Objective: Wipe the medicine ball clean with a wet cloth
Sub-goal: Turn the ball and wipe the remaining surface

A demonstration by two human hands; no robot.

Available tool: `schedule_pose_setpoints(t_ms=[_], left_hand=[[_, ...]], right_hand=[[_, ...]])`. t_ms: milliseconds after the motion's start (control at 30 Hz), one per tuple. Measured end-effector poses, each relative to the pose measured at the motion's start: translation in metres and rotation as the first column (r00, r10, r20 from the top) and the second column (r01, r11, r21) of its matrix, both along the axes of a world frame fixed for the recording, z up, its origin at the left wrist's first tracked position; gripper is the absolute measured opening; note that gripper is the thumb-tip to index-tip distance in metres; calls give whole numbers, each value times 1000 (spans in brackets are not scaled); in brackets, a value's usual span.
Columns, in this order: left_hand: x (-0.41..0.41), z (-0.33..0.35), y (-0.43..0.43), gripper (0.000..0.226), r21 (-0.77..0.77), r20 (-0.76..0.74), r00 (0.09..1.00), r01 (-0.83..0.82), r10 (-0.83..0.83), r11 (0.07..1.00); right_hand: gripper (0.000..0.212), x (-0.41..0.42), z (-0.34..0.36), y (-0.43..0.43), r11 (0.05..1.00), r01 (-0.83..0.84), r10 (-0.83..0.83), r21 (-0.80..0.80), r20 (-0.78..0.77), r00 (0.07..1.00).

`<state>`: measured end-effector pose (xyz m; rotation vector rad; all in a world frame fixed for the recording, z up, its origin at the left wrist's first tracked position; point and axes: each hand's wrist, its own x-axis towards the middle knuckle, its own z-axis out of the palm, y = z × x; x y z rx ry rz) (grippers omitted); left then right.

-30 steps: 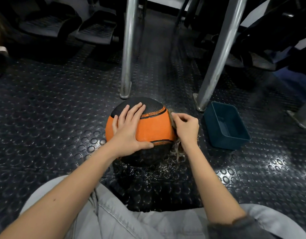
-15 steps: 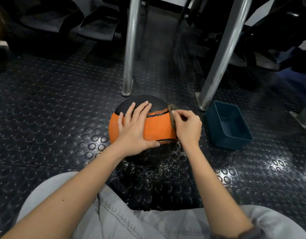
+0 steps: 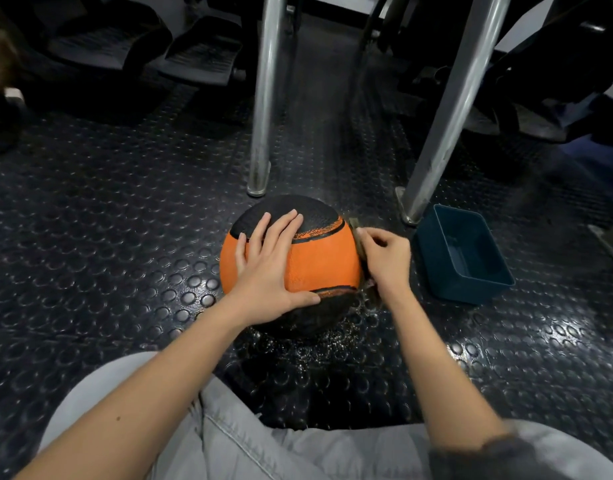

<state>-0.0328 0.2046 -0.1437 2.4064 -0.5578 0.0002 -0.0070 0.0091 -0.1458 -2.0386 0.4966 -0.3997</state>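
Observation:
An orange and black medicine ball (image 3: 319, 265) sits on the studded black floor in front of my knees. My left hand (image 3: 268, 268) lies flat on its near left side, fingers spread and thumb stretched along the lower seam. My right hand (image 3: 384, 261) grips a small dull-brown cloth (image 3: 355, 226) and presses it against the ball's right side. Most of the cloth is hidden between my palm and the ball; a frayed end shows below my wrist. Water droplets glisten on the floor under the ball.
A dark teal plastic tub (image 3: 464, 258) stands on the floor just right of my right hand. Two metal legs (image 3: 263, 98) (image 3: 447, 112) rise right behind the ball. Black machine pedals (image 3: 201, 53) lie at the far left. My grey-trousered legs fill the bottom.
My right hand has slid the cloth up along the ball's right side, from lower down to near the top seam. My left hand has kept its flat hold on the ball.

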Motion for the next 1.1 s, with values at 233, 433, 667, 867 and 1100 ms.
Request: schedule_pose_setpoints(t_ms=[233,433,667,867,1100], left_hand=[[5,2,4,114,-5,-15,1000,26,-26,1000],[5,2,1,113,-19,-19,1000,-14,13,1000],[6,-1,-7,111,-53,10,998,-64,65,997],[24,17,20,105,172,63,989,120,-133,978],[36,3,2,102,61,42,974,219,-222,974]], right_hand=[[14,-49,5,52,906,-34,177,-422,305,936],[19,15,11,7,997,-52,52,-61,4,999],[10,-58,-8,57,931,-47,180,-361,344,921],[9,-25,-8,6,1000,-15,19,-23,214,977],[19,3,-4,-9,999,38,-38,1,66,997]])
